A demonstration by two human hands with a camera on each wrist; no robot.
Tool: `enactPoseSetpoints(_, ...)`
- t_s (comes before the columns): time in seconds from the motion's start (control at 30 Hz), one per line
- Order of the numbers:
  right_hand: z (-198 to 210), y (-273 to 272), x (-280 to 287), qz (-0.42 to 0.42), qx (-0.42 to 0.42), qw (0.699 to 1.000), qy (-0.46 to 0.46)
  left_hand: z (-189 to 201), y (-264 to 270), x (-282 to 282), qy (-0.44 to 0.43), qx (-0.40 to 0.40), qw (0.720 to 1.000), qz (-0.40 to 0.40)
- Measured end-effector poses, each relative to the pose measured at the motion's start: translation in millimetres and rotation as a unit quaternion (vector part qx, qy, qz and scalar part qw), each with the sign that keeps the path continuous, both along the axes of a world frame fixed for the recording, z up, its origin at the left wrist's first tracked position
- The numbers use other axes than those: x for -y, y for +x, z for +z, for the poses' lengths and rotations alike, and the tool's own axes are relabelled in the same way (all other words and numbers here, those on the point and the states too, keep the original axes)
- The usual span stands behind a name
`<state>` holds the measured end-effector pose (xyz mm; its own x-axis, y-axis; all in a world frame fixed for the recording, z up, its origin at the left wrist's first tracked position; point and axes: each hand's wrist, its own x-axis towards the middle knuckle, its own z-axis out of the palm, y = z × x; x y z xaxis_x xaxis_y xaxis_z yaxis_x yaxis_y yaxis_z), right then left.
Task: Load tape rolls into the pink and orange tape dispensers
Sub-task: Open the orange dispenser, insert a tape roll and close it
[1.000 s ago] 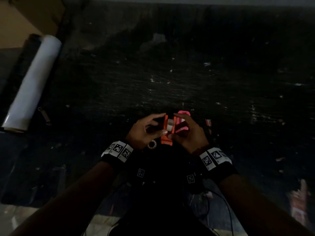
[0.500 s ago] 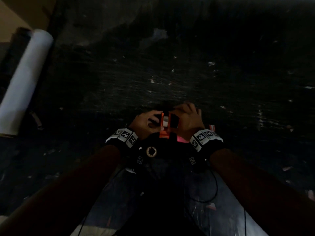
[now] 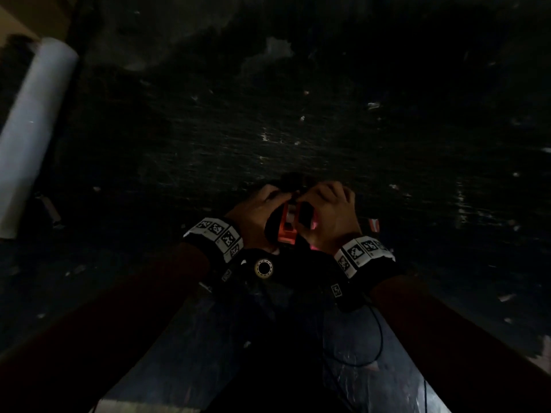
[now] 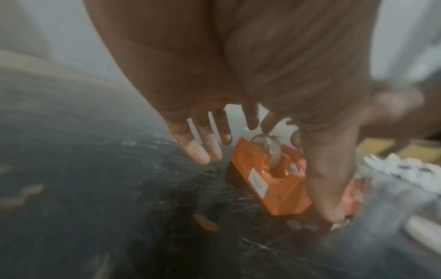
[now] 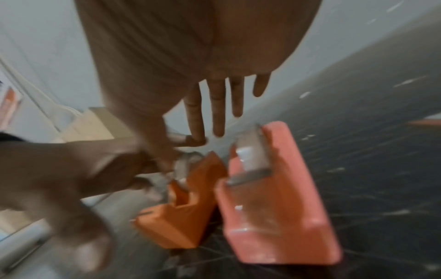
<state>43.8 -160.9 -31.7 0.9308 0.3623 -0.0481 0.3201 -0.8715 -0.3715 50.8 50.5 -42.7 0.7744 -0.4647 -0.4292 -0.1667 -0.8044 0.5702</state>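
Observation:
The orange dispenser [image 3: 287, 226] [image 4: 269, 181] [image 5: 186, 217] stands on the dark scratched table with a clear tape roll [image 4: 268, 145] [image 5: 182, 166] seated in its slot. Right beside it stands the pink dispenser [image 5: 274, 207], also holding a clear roll [image 5: 250, 156]; the head view shows only a sliver of pink dispenser [image 3: 314, 226]. My right hand [image 3: 331, 213] reaches over the orange dispenser, and its thumb and forefinger pinch the top of that roll. My left hand [image 3: 256, 213] hovers at the dispenser's other side, fingers [image 4: 203, 151] straight, thumb alongside it.
A long white roll of film [image 3: 32, 129] lies at the table's far left. A small red-and-white scrap [image 3: 374, 225] sits just right of my right hand. Thin black cables [image 3: 357, 338] loop near my body. Pale specks dot the table [image 3: 298, 129].
Both hands have closed in over the orange dispenser and now cover its top; the pink dispenser, plainly visible a second ago, is nearly hidden under my right hand.

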Motion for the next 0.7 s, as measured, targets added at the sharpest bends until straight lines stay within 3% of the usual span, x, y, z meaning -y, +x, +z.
enactPoseSetpoints(0.13,-1.4,1.4,-8.1,0.015,-0.018,1.000,-0.003,7.7,11.0,7.5,0.044,0.001,0.998,-0.044)
enactPoseSetpoints(0.4,2.0,1.6,-11.3,-0.007,-0.010,0.999,0.033,-1.1,10.4,5.5,0.049,0.046,0.996,-0.051)
enactPoseSetpoints(0.7,-1.8,-71.1,-19.2,-0.018,0.007,0.997,0.078,-2.3,12.4,2.3,0.033,0.061,0.995,-0.076)
